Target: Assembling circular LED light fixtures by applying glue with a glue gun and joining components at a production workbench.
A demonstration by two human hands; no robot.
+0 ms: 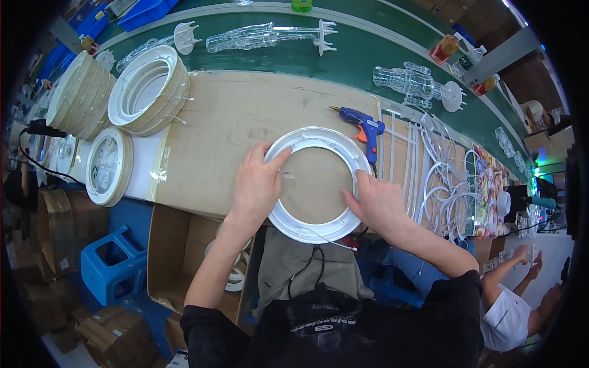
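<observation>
Head view: gripped a white ring (311, 136) between a half-closed left hand (253, 185) and a half-closed right hand (381, 204), on opposite sides; wore pale lettering (323, 324) on a black shirt (368, 337), below both hands.

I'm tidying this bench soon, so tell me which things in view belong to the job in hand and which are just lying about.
Job in hand:
white ring, held by the left hand and right hand
likely also: blue hot-glue gun, stacked white rings, white strips

Probably just lying about:
blue plastic stool
drink bottles on the far side
cardboard boxes at lower left
</observation>
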